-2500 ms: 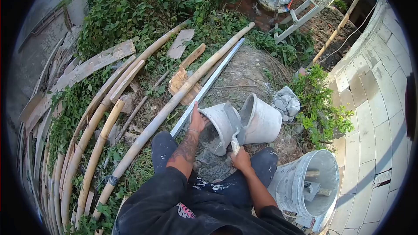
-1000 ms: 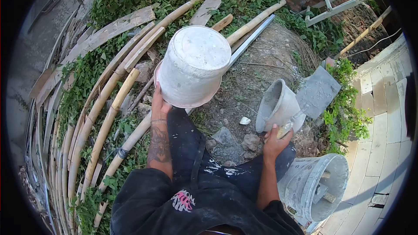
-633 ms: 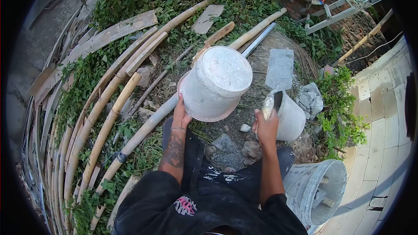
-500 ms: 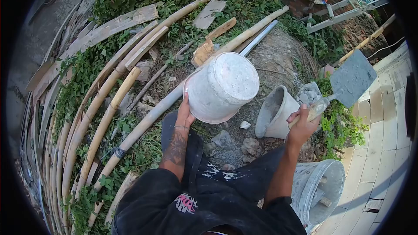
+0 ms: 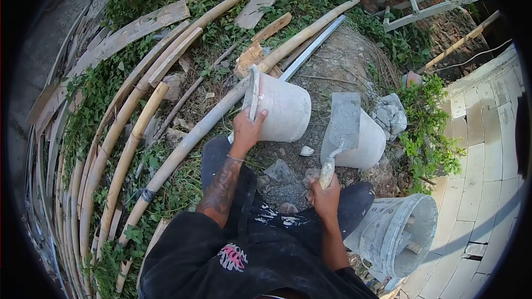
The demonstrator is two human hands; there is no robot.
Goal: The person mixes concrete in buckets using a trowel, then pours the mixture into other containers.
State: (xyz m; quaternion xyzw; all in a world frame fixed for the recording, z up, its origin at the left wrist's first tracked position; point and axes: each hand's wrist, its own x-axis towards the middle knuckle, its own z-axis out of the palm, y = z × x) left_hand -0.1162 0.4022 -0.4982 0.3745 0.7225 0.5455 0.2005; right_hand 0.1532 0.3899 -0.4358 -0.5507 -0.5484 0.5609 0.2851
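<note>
My left hand (image 5: 247,127) grips the rim of a whitish, cement-stained bucket (image 5: 285,108), which is tipped on its side with its mouth toward the left. The inside of that bucket is hidden from me. In my right hand (image 5: 326,194) is the handle of a trowel (image 5: 344,122) with a flat, wide grey blade pointing away from me. Behind the blade lies a second pale bucket (image 5: 370,143), tilted over on the ground and partly covered by the trowel. A small white piece (image 5: 306,150) rests on the soil between the two buckets.
Another bucket (image 5: 390,238) leans beside my right leg, with some pieces inside. Bamboo poles (image 5: 133,116) and planks run along the left over weeds. Grey chunks (image 5: 389,115) sit past the second bucket. A pale block wall (image 5: 476,171) stands right; a metal ladder (image 5: 426,5) lies at the back.
My left hand has turned the bucket from bottom-up toward me to lying sideways, bottom to the right. The trowel has swung left and down, now in front of the second bucket.
</note>
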